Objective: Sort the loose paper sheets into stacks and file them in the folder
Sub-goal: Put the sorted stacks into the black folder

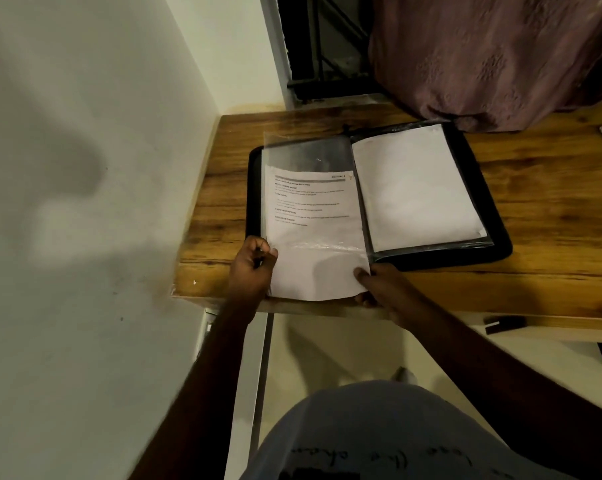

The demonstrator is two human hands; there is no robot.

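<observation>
Now flat printed sheet [315, 216], glossy sleeve [306, 154], black folder [496, 244]

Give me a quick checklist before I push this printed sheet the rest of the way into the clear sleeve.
1. Folder lies open and flat on the wooden table: ok.
2. Left hand grips the printed sheet at its left edge: ok.
3. Right hand pinches its lower right corner: ok.
4. Sheet fully inside the clear sleeve: not ok, the bottom sticks out.
5. Sheet free of creases inside: cannot tell.
</observation>
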